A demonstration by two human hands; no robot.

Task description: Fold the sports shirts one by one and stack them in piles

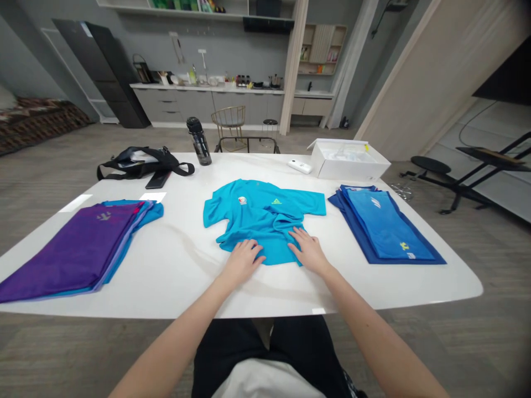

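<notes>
A turquoise T-shirt [249, 215] lies front up in the middle of the white table [174, 260], its hem toward me and its lower body wrinkled and bunched. Two small emblems mark the chest. My left hand [244, 261] rests on the lower left part near the hem, fingers laid over the cloth. On the lower right side, beside a raised fold, my right hand [309, 251] touches the fabric with its fingers apart. Neither hand visibly grips the shirt.
Folded shirts, a purple one [78, 243] on top, lie at left. Folded blue shirts [373, 221] lie at right. Along the back are a black bag [143, 160], a phone [158, 179], a water bottle [199, 143], a white remote-like object [299, 166] and a white box [346, 167].
</notes>
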